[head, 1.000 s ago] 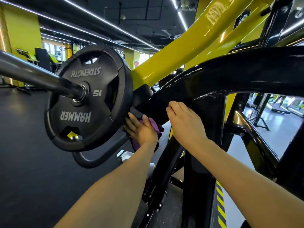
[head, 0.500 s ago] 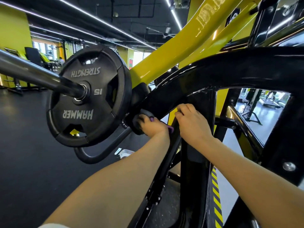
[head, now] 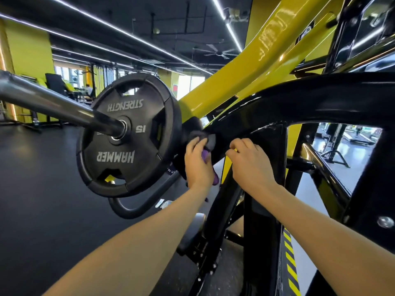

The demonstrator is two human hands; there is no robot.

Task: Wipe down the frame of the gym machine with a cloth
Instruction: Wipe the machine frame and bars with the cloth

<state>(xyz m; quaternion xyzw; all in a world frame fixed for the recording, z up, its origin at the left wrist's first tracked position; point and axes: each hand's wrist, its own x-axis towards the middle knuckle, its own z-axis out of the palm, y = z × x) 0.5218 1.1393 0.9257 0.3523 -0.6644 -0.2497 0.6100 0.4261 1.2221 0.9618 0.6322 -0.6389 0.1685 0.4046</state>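
The gym machine's black frame [head: 310,99] curves from the right down toward a black weight plate [head: 128,135]. My left hand [head: 197,165] holds a purple and grey cloth [head: 206,155] against the lower end of this black bar, just right of the plate. Most of the cloth is hidden under my palm. My right hand [head: 250,163] grips the same bar's underside a little to the right, fingers curled over its edge, beside the black upright post [head: 265,189].
A yellow frame beam [head: 245,77] rises diagonally behind the black bar. A steel sleeve [head: 53,105] sticks out left through the plate. A black looped handle [head: 136,206] hangs under the plate. Yellow-black hazard striping [head: 290,265] marks the base. Dark rubber floor lies left.
My left hand has slid the cloth up along the bar's lower end toward the plate hub. My right hand stays gripping the bar beside it. The camera moved closer.
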